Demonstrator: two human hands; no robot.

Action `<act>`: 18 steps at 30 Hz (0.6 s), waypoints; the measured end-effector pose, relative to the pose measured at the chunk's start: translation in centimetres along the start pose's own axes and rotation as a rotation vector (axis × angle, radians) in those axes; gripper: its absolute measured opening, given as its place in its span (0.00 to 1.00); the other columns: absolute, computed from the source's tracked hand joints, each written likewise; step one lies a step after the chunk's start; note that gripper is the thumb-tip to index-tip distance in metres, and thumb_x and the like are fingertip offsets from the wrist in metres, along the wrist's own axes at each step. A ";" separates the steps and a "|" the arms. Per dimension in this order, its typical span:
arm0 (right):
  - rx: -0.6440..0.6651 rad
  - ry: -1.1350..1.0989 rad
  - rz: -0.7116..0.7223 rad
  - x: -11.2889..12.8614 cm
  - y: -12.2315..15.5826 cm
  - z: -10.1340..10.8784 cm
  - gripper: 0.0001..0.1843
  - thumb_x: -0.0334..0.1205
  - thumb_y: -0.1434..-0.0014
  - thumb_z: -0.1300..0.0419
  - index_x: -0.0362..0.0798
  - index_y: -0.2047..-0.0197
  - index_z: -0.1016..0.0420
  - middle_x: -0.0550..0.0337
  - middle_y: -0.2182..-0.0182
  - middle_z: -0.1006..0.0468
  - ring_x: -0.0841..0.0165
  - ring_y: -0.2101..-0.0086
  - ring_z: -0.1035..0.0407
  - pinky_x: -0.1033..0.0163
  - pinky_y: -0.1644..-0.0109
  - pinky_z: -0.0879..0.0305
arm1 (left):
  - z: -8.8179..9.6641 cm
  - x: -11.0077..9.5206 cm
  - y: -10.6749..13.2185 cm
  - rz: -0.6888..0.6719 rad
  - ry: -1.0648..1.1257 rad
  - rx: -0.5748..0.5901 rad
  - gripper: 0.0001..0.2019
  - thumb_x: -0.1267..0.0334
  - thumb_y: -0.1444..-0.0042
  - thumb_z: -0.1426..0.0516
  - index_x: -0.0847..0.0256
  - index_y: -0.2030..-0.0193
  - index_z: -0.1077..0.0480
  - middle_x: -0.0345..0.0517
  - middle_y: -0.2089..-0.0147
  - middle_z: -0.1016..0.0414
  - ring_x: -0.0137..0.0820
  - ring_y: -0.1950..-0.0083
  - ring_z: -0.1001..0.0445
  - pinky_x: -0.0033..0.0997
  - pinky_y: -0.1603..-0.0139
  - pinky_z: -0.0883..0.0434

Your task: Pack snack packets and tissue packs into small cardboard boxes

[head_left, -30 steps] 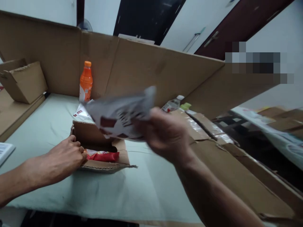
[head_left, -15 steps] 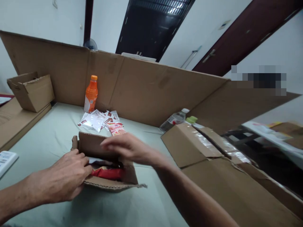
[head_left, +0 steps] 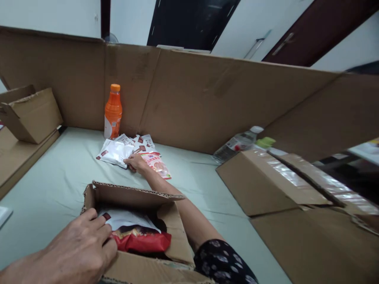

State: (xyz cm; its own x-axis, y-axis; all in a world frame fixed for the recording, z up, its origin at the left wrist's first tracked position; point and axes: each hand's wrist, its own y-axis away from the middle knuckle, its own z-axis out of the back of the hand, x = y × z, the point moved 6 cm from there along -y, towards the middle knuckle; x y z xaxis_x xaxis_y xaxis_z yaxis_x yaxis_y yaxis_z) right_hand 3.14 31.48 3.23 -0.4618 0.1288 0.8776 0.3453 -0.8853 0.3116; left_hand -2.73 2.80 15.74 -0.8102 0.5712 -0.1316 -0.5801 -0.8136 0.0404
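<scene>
A tall cardboard screen (head_left: pixel 222 98) stands behind the cloth-covered desk (head_left: pixel 38 185), sweeping from nine o'clock round to three if I read the view as a dial. At seven sits an open cardboard box (head_left: pixel 179 234), mouth up, its long axis close to nine-to-three. At eight, the left hand (head_left: pixel 84 242) is clasped over the box's left wall, fingers hooked inside. The right hand (head_left: pixel 136 162) is stretched out beyond the box, fingertips touching a white printed pouch (head_left: pixel 114 152) at nine; I can't tell whether they have closed on it. That pouch lies flat, its long axis slanting from half past nine to half past three. It looks light, soft, slightly slippery, hardly fragile; I'd pinch its near right corner.
</scene>
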 end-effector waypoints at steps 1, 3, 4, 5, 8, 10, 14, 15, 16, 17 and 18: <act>-0.008 -0.005 0.012 -0.1 0.7 0.7 0.12 0.45 0.31 0.36 0.43 0.57 0.24 0.61 0.65 0.22 0.71 0.69 0.28 0.64 0.65 0.27 | 0.1 0.0 0.0 -0.007 0.010 0.005 0.05 0.68 0.37 0.40 0.56 0.55 0.24 0.47 0.57 0.19 0.39 0.55 0.24 0.43 0.44 0.31; -0.035 -0.011 0.040 -0.6 2.8 3.0 0.14 0.42 0.35 0.34 0.45 0.71 0.28 0.67 0.77 0.29 0.74 0.77 0.36 0.68 0.72 0.38 | 0.2 0.2 0.1 -0.022 0.026 0.004 0.07 0.71 0.38 0.40 0.56 0.56 0.25 0.47 0.56 0.19 0.39 0.55 0.24 0.42 0.44 0.32; -0.054 -0.020 0.057 -1.0 4.3 4.5 0.16 0.40 0.38 0.34 0.47 0.75 0.32 0.68 0.81 0.33 0.75 0.78 0.39 0.68 0.74 0.42 | 0.1 0.3 0.1 -0.031 0.030 0.000 0.08 0.72 0.39 0.40 0.56 0.56 0.25 0.47 0.56 0.20 0.39 0.56 0.25 0.42 0.46 0.32; -0.076 -0.031 0.071 -1.7 6.1 6.2 0.18 0.40 0.41 0.34 0.48 0.78 0.34 0.69 0.82 0.35 0.75 0.79 0.40 0.68 0.74 0.44 | 0.1 0.4 0.2 -0.040 0.031 -0.011 0.08 0.73 0.40 0.40 0.56 0.58 0.26 0.47 0.57 0.20 0.39 0.56 0.25 0.41 0.47 0.32; -0.145 -0.072 0.073 -4.8 12.5 11.1 0.17 0.45 0.49 0.33 0.49 0.80 0.34 0.67 0.82 0.34 0.73 0.77 0.40 0.67 0.73 0.45 | -0.3 0.9 0.4 -0.070 0.017 -0.047 0.08 0.74 0.41 0.41 0.56 0.60 0.27 0.47 0.58 0.20 0.39 0.59 0.27 0.41 0.51 0.34; -0.186 -0.115 0.051 -7.5 17.0 13.4 0.17 0.50 0.55 0.31 0.50 0.79 0.34 0.66 0.80 0.32 0.71 0.76 0.39 0.66 0.72 0.44 | -0.3 1.0 0.5 -0.096 -0.005 -0.075 0.09 0.74 0.42 0.42 0.55 0.61 0.27 0.47 0.58 0.20 0.40 0.60 0.28 0.42 0.54 0.36; -0.247 -0.245 0.018 -12.0 23.5 15.2 0.20 0.53 0.62 0.32 0.52 0.72 0.35 0.65 0.76 0.31 0.69 0.74 0.37 0.64 0.69 0.41 | 0.6 0.9 0.2 -0.143 -0.040 -0.098 0.09 0.76 0.45 0.42 0.55 0.65 0.30 0.45 0.64 0.21 0.39 0.65 0.30 0.41 0.59 0.40; -0.250 -0.277 0.016 -12.6 24.3 15.4 0.21 0.53 0.62 0.32 0.52 0.69 0.34 0.64 0.74 0.29 0.68 0.73 0.35 0.64 0.68 0.39 | 0.9 0.9 0.1 -0.145 -0.046 -0.097 0.09 0.76 0.46 0.41 0.55 0.66 0.30 0.44 0.65 0.21 0.39 0.66 0.30 0.40 0.61 0.41; -0.246 -0.308 0.015 -13.0 24.8 15.5 0.23 0.52 0.62 0.31 0.53 0.65 0.32 0.62 0.72 0.27 0.66 0.71 0.33 0.63 0.67 0.38 | 1.1 0.9 0.0 -0.146 -0.048 -0.091 0.09 0.75 0.47 0.41 0.55 0.66 0.30 0.43 0.65 0.22 0.39 0.66 0.30 0.40 0.61 0.42; -0.234 -0.336 0.009 -13.2 24.9 15.6 0.26 0.53 0.62 0.30 0.53 0.60 0.30 0.60 0.69 0.25 0.64 0.69 0.31 0.62 0.65 0.36 | 1.3 0.9 0.0 -0.146 -0.047 -0.083 0.09 0.75 0.48 0.41 0.55 0.66 0.30 0.43 0.65 0.21 0.40 0.65 0.29 0.39 0.62 0.42; -0.215 -0.362 -0.004 -13.1 24.9 15.9 0.30 0.53 0.62 0.29 0.53 0.56 0.28 0.59 0.67 0.23 0.63 0.66 0.29 0.61 0.63 0.34 | 1.5 0.9 -0.1 -0.145 -0.043 -0.073 0.09 0.76 0.49 0.41 0.55 0.66 0.30 0.42 0.65 0.21 0.39 0.65 0.28 0.38 0.62 0.42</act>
State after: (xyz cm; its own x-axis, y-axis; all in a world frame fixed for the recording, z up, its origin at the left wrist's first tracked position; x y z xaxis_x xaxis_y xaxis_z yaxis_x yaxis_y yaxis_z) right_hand 30.74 14.86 5.24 -0.1325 0.2471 0.9599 0.1479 -0.9527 0.2656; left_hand -3.51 3.56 17.11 -0.7222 0.6860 -0.0886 -0.6847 -0.7272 -0.0487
